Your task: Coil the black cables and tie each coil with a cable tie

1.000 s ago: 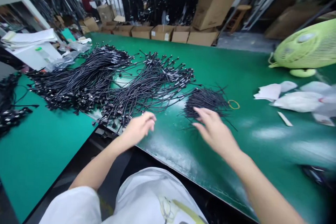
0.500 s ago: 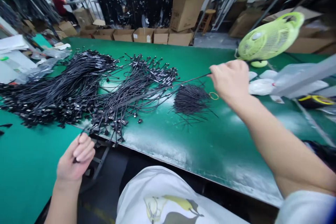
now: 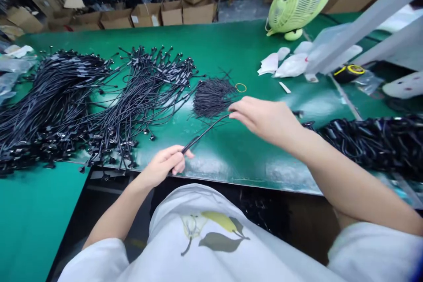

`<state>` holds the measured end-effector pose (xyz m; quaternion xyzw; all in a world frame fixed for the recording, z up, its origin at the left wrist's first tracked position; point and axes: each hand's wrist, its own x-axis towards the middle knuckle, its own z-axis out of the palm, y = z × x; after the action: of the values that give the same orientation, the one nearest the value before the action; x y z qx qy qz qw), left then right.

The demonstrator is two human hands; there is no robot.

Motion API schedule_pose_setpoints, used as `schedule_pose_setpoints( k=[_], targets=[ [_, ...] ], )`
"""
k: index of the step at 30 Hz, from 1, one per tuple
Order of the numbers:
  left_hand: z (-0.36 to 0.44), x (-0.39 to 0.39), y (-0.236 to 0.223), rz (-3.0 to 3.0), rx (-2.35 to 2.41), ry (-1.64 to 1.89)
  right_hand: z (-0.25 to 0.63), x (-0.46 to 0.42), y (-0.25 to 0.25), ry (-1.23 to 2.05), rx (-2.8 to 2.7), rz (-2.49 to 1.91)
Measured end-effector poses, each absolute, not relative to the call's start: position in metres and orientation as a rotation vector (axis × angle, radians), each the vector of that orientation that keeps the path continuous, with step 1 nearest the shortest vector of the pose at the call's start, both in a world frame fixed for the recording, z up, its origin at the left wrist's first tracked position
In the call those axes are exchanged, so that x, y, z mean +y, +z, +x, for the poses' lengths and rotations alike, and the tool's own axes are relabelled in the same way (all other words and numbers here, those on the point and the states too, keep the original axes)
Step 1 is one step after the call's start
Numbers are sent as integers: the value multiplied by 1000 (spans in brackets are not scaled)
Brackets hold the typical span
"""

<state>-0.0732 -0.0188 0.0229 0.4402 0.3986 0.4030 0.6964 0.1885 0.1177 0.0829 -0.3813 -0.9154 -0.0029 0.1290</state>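
A black cable (image 3: 208,129) runs between my hands above the front of the green table. My left hand (image 3: 168,161) is closed around its lower left end. With thumb and fingers pinched, my right hand (image 3: 261,116) grips the upper right end; the tip is hidden by the fingers. Just behind the right hand lies a pile of short black twist ties (image 3: 213,97), with a yellow rubber band (image 3: 241,87) beside it. Farther left, a loose heap of black cables (image 3: 148,92) with plug ends spreads over the table, next to a larger heap (image 3: 59,97).
Coiled black cables (image 3: 376,141) are heaped at the right. Behind them are a black and yellow tape measure (image 3: 350,72), white plastic scraps (image 3: 292,65) and a grey post (image 3: 366,20). A green fan (image 3: 300,0) stands at the back. Cardboard boxes (image 3: 147,14) line the far edge.
My left hand has moved right and up with its end of the cable. My right hand has come down and left, so the hands are closer together. The cable is clear of the heap.
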Motion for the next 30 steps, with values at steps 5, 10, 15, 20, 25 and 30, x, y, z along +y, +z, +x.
schedule_pose_setpoints(
  k=[5,10,15,20,25,30],
  targets=[
    [-110,-20,51,537,716,1176,222,149,34,363,-2664,-940],
    [-110,-5,61,337,766,1640,200,107,13,303,-2641,-847],
    [-100,10,40,507,921,1434,175,72,43,351,-2946,-510],
    [-139,-11,45,368,763,1370,217,131,62,167,-2470,-1193],
    [-157,-35,48,488,762,1345,235,165,44,316,-2467,-1318],
    [-145,-25,47,487,873,1507,201,120,35,137,-2608,-1189]
  ],
)
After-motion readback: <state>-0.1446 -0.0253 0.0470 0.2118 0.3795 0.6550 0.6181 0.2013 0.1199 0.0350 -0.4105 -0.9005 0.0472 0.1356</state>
